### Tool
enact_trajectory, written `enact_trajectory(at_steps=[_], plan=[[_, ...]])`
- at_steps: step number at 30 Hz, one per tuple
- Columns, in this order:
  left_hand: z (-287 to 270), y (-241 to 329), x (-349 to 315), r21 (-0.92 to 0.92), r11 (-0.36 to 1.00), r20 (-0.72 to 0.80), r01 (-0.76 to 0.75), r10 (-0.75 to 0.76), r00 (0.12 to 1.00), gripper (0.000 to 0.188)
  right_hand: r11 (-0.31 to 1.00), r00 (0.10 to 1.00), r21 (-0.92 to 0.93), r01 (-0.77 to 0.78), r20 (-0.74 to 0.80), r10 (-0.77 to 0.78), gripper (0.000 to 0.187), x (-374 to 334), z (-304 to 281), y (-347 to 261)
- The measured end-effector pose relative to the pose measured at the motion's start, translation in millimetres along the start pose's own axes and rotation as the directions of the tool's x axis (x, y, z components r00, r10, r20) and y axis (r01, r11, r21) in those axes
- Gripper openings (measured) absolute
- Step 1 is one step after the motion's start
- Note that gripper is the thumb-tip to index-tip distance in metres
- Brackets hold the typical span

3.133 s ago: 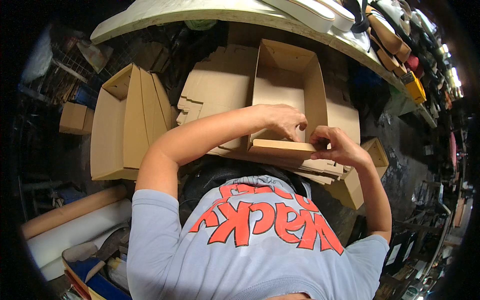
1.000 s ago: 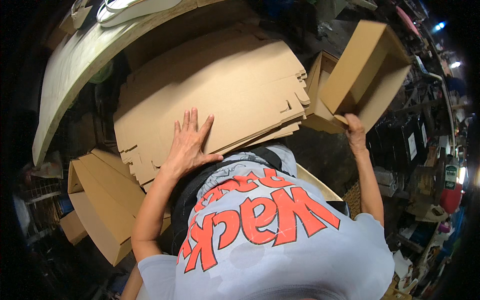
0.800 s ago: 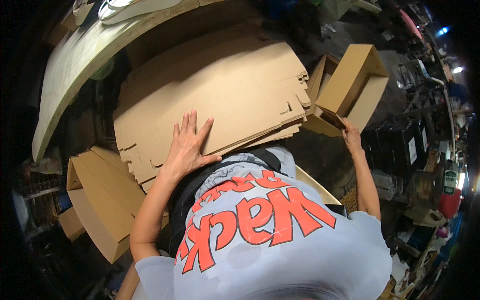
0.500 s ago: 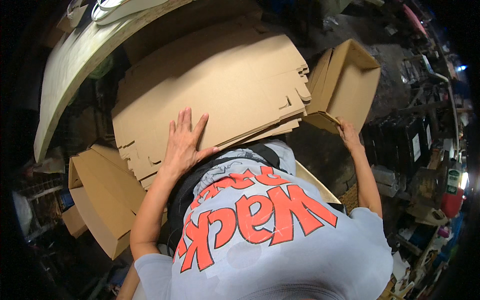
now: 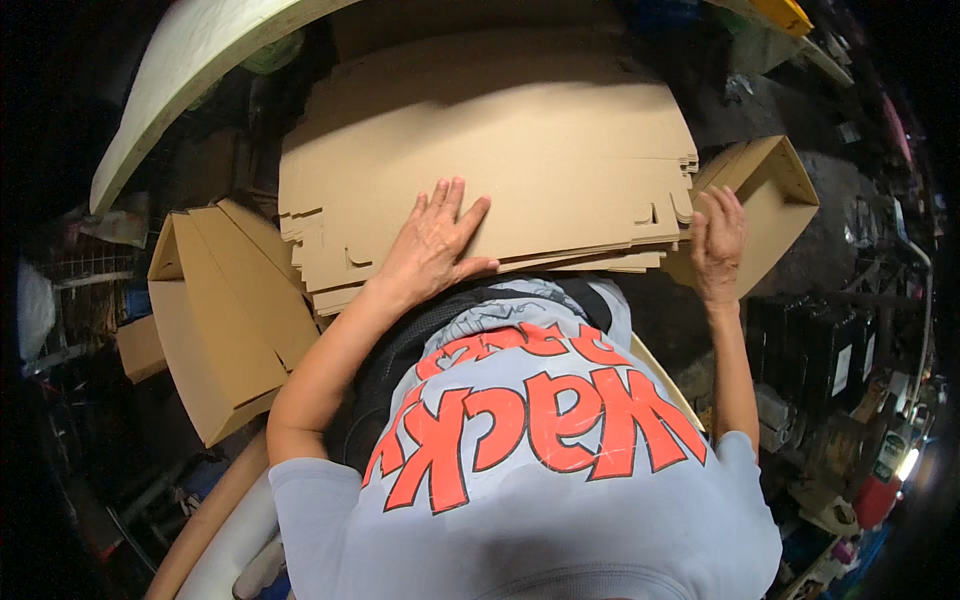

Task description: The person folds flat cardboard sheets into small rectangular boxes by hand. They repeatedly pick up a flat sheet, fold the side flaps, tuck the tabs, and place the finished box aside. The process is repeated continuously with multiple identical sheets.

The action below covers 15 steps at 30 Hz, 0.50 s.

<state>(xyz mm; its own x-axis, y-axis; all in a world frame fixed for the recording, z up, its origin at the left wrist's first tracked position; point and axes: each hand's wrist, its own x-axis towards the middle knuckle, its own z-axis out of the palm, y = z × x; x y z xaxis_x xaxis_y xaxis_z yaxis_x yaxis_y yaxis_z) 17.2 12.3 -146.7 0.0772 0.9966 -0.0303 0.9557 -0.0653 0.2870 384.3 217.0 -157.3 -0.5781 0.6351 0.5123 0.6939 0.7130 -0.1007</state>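
A stack of flat, die-cut cardboard blanks (image 5: 520, 130) lies in front of me, with slots and notched tabs along its side edges. On top of it, near the front edge, my left hand (image 5: 435, 245) rests flat with its fingers spread. My right hand (image 5: 718, 245) is raised beside the stack's right edge, fingers stretched upward and nothing visible in them. Partly behind that hand stands a folded open cardboard box (image 5: 778, 225), tilted, its inside showing. Another folded cardboard box (image 5: 225, 320) leans at the left of the stack.
A pale curved board edge (image 5: 190, 90) arches over the upper left. Black cases (image 5: 810, 345) stand at the right, with cluttered goods beyond them. A smaller cardboard piece (image 5: 142, 348) sits behind the left box. A long tan shape (image 5: 210, 515) at lower left is unclear.
My right hand has let go of the right box's corner and moved up beside the stack's edge. My left hand stays on the blanks. The whole view has shifted.
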Motion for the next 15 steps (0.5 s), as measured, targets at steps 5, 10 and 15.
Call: enact_trajectory(at_steps=[5,10,15], plan=[[-11.6,15.0,-1.9,0.164,0.972,-0.243,-0.168,0.204,0.948,0.045,0.93,0.893,0.222,0.293,0.284,-0.349,0.054,43.0,-9.6,-121.5],[-54.8,33.9,-14.1,0.041,0.985,-0.318,-0.171,0.174,0.932,0.027,0.866,0.86,0.215,0.451,0.156,-0.486,0.03,74.0,-20.6,-144.1],[-58.6,24.8,6.9,0.267,0.961,-0.276,-0.068,0.144,0.95,0.036,0.86,0.883,0.361,0.362,0.163,-0.44,0.047,110.6,6.2,-134.9]])
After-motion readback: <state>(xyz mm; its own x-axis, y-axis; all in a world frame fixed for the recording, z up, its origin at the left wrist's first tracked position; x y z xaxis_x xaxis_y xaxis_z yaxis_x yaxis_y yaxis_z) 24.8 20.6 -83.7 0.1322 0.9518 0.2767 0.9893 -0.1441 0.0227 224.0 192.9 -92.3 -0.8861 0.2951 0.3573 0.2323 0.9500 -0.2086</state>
